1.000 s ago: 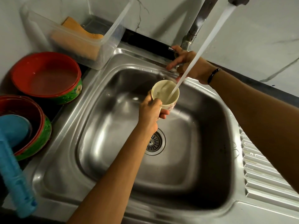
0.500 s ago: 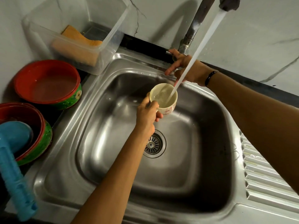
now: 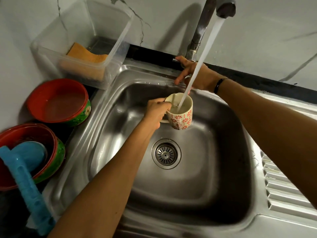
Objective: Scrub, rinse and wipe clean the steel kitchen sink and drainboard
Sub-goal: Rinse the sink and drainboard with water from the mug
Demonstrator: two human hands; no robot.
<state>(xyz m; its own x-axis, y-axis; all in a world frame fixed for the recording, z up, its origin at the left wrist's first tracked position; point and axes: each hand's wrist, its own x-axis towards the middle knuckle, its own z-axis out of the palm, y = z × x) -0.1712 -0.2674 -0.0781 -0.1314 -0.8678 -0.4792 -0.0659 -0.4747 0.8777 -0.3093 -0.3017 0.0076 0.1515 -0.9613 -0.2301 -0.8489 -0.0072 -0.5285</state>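
Left hand (image 3: 157, 114) curled round the handle of a cream ceramic mug with red flower print (image 3: 181, 115), thumb over the rim, holding it upright above the basin of the stainless steel sink (image 3: 109, 127). White stream of tap water (image 3: 204, 48) slanting down from the grey metal tap spout (image 3: 224, 7) into the mug's mouth, cloudy water pooling inside. Right hand (image 3: 193, 74) just beyond the mug, against the tap's base at the sink's back rim, fingers bent down around what looks like the tap handle; exact grip hidden behind the stream, so not certain.

Round steel drain strainer (image 3: 166, 154) directly below and slightly nearer than the left hand. Ribbed steel drainboard (image 3: 288, 191) off to the right, past the right forearm and well apart from the mug. Probably filling the mug for rinsing: mug's long axis vertical, mouth up, so tipping toward the basin walls or swinging rightward across to the drainboard would follow, with the left hand as the carrying one and the right better placed to shut off the flow.

To the left of the left forearm: clear plastic tub (image 3: 120, 40) with an orange sponge (image 3: 87, 55), two red and green bowls (image 3: 58, 102) (image 3: 58, 157), and a blue plastic brush (image 3: 27, 177).
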